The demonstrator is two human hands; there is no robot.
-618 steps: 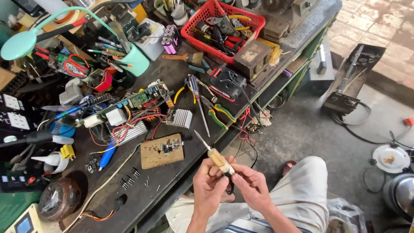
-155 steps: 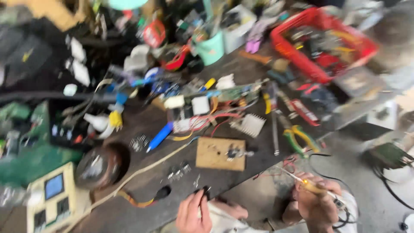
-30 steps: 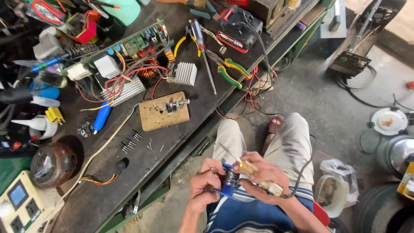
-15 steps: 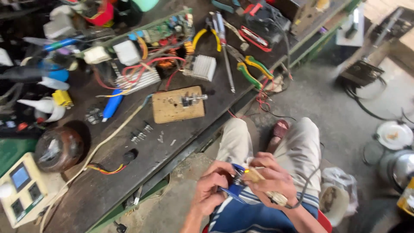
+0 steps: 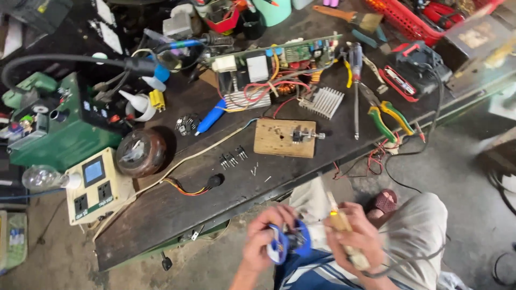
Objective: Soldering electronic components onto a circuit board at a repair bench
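Note:
My left hand [image 5: 262,240] holds a small blue and white spool-like part [image 5: 287,243] over my lap, below the front edge of the dark workbench [image 5: 161,212]. My right hand [image 5: 355,236] grips a tool with a pale wooden handle [image 5: 346,244], its thin tip pointing up near the spool. On the bench above my hands lies a small wooden block [image 5: 284,138] with a metal part fixed on it. Several tiny black components [image 5: 231,159] are scattered to its left.
The bench holds a circuit board with red wires [image 5: 269,67], a finned heatsink [image 5: 322,102], a screwdriver [image 5: 356,91], green-handled pliers [image 5: 388,119], a brown round pot [image 5: 141,153], a cream socket box [image 5: 97,185] and a green unit [image 5: 59,129]. A red basket [image 5: 414,19] stands at the back right.
The view has swung left, so the bench now fills more of the frame. My hands stay together over my lap with the spool and the tool.

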